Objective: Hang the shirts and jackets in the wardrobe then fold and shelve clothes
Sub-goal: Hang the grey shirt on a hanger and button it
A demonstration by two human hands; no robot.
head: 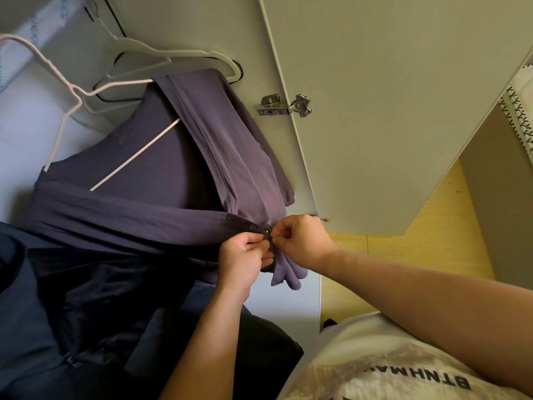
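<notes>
A purple-grey snap-front shirt (pixel 161 168) hangs on a pale pink hanger (pixel 62 90) inside the wardrobe. Its front is open down to the snaps, with two snaps showing along the left edge. My left hand (pixel 242 258) pinches the left front edge of the shirt at a snap. My right hand (pixel 300 241) pinches the right front edge at the same spot, fingertips almost meeting the left hand's. The shirt's lower hem hangs just below both hands.
An empty white hanger (pixel 173 57) hangs behind the shirt. Dark navy garments (pixel 86 313) hang at the lower left. The open wardrobe door (pixel 389 96) with its metal hinge (pixel 285 106) stands to the right. A patterned cloth (pixel 519 111) shows at the far right above the yellow floor (pixel 403 255).
</notes>
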